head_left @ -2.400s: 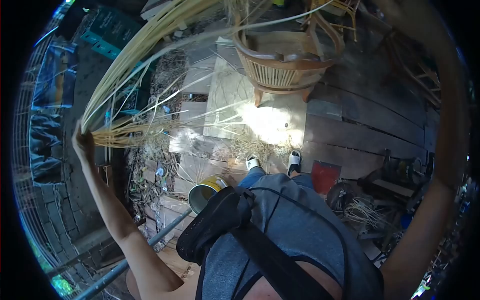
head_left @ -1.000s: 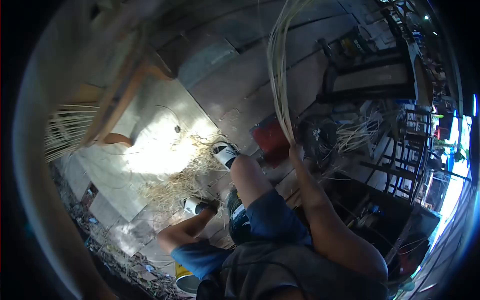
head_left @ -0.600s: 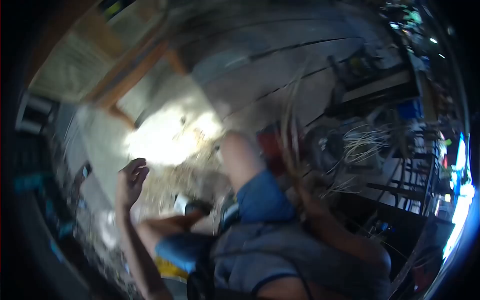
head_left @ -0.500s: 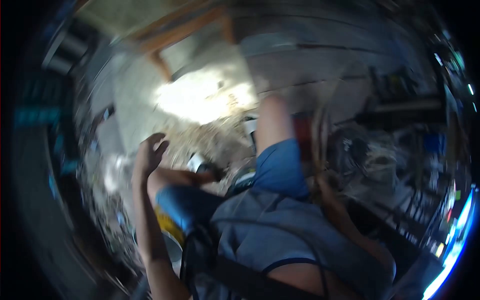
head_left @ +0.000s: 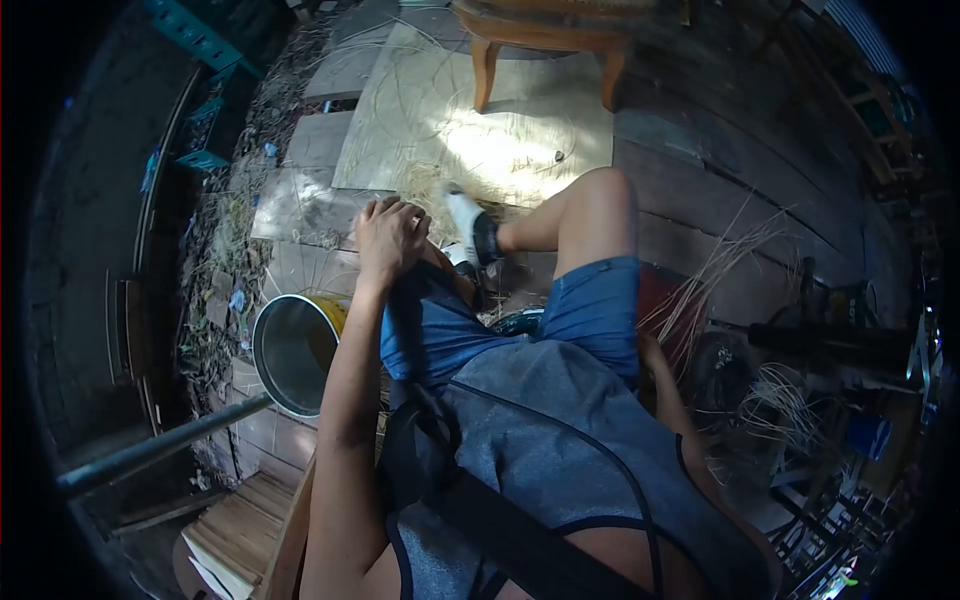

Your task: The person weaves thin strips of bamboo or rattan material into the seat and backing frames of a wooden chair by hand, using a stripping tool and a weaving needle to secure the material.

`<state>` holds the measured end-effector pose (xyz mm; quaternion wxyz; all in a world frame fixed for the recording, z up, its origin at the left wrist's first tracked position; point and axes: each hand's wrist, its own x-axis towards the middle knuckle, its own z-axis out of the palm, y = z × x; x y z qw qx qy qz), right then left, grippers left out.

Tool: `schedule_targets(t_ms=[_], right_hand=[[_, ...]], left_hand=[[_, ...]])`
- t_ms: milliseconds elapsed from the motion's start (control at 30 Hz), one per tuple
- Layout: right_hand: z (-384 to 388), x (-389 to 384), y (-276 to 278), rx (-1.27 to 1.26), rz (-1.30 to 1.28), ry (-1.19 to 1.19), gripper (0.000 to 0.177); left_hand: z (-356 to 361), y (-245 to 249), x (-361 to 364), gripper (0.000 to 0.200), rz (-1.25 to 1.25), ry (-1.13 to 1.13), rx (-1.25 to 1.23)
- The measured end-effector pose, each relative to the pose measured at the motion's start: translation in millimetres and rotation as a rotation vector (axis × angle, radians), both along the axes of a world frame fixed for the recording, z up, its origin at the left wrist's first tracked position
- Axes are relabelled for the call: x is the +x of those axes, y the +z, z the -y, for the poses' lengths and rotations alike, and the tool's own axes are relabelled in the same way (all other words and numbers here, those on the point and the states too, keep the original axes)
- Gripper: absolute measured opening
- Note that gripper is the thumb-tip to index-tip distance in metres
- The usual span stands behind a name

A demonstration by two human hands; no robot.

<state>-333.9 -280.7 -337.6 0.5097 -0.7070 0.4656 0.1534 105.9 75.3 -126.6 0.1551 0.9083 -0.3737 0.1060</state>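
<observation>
My left hand [head_left: 391, 240] rests over my bent left knee, fingers slightly curled and apart, holding nothing that I can see. My right hand [head_left: 650, 352] hangs low beside my right thigh, mostly hidden by the blue shorts [head_left: 592, 300]; its fingers do not show. Just beyond it, a loose fan of long thin pale strips [head_left: 712, 278] spreads up and to the right. Whether the hand grips their lower ends cannot be made out. A red surface [head_left: 664, 298] shows under the strips.
A yellow bucket [head_left: 335, 312] with a grey inside stands left of my left arm, near a metal pipe [head_left: 170, 448]. Ahead, a wooden chair [head_left: 545, 38] stands by a pale mat [head_left: 400, 140]. More coiled strips [head_left: 785, 398] lie right. Teal crates [head_left: 205, 40] sit far left.
The view has swung, bringing the chair toward the top centre and the bucket into fuller view. My left hand, raised off the knee before, now lies on it.
</observation>
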Motion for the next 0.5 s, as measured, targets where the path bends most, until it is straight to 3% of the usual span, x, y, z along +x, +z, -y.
schedule_targets(t_ms=[200,300,367,400,467,500], right_hand=[[5.1,-14.0,-41.1,-0.241,0.049,0.089,0.033],[22.1,-21.9,-37.3,-0.378,0.075,0.092,0.035],[38.6,-27.5,-16.1,-0.501,0.162,0.086,0.038],[53.3,-34.0,-14.6,-0.603,0.244,0.108,0.04],[59.7,1.5,75.2,-0.199,0.287,-0.306,0.039],[69.4,5.0,112.4,-0.167,0.2,-0.35,0.037]], left_hand=[[-11.1,-0.9,2.5,0.028,-0.101,0.079,0.002],[-20.1,-11.3,8.1,0.041,0.042,0.22,-0.145],[-26.4,-23.5,17.7,0.05,-0.127,0.346,-0.049],[-23.8,-27.7,17.8,0.046,-0.022,0.35,-0.051],[-18.0,-18.9,13.5,0.041,-0.092,0.347,-0.001],[-13.5,-17.0,11.8,0.037,-0.145,0.341,0.044]])
